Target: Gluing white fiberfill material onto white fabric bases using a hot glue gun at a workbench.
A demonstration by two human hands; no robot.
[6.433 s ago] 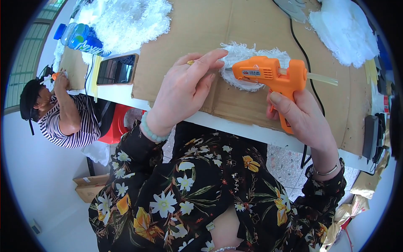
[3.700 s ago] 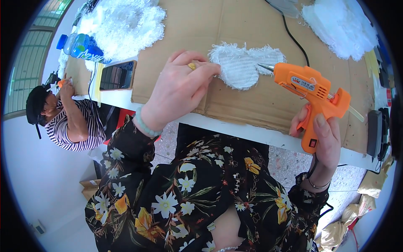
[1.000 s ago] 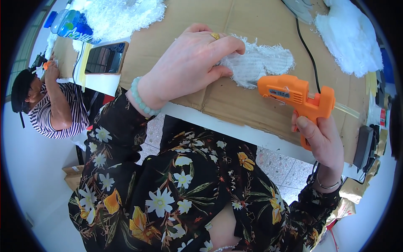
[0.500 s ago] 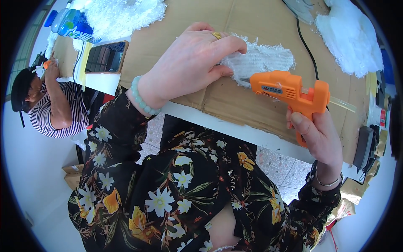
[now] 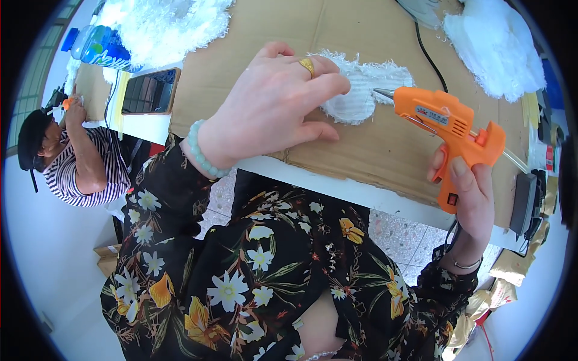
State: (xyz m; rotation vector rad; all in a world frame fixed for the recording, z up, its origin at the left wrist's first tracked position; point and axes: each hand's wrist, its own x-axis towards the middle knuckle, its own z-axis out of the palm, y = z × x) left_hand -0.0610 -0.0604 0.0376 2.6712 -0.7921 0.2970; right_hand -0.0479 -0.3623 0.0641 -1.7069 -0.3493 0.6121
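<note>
In my right hand [image 5: 472,186] is an orange hot glue gun [image 5: 448,117], its grip wrapped by my fingers and its metal nozzle pointing left. A clear glue stick [image 5: 516,161] sticks out of its back end. The nozzle tip is over or beside a piece of white frayed fabric [image 5: 355,99] lying on the cardboard. Over the left end of that fabric hovers my left hand [image 5: 277,102], thumb and forefinger apart with nothing visible between them. Its other fingers are partly hidden behind the hand.
Flat cardboard [image 5: 247,33] covers the table. Fluffy white material lies in a left pile [image 5: 168,30] and a right pile [image 5: 497,51]. A phone [image 5: 149,91] and a blue-labelled bottle [image 5: 99,47] are at left. A black cable [image 5: 428,54] crosses the right side. Another person [image 5: 81,150] sits at far left.
The glue gun has moved right and its nozzle has come away from the fabric's near edge. My left thumb and forefinger have parted from the fabric, the thumb shifting nearer to me.
</note>
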